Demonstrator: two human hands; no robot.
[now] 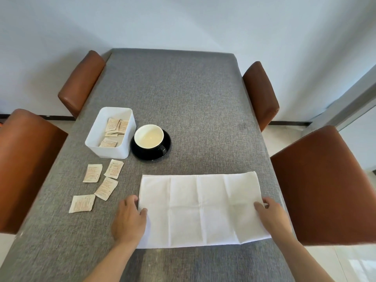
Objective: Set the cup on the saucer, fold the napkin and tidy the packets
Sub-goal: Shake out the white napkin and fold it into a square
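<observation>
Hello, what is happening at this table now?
A person has both hands on a white napkin spread flat on the grey table: left hand at its left edge, right hand at its right. The cup already sits on the black saucer. Four packets lie loose beside the white box, which holds others.

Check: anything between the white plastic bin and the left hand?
Head view: loose paper packets on grey cloth, between white plastic bin and left hand.
</observation>
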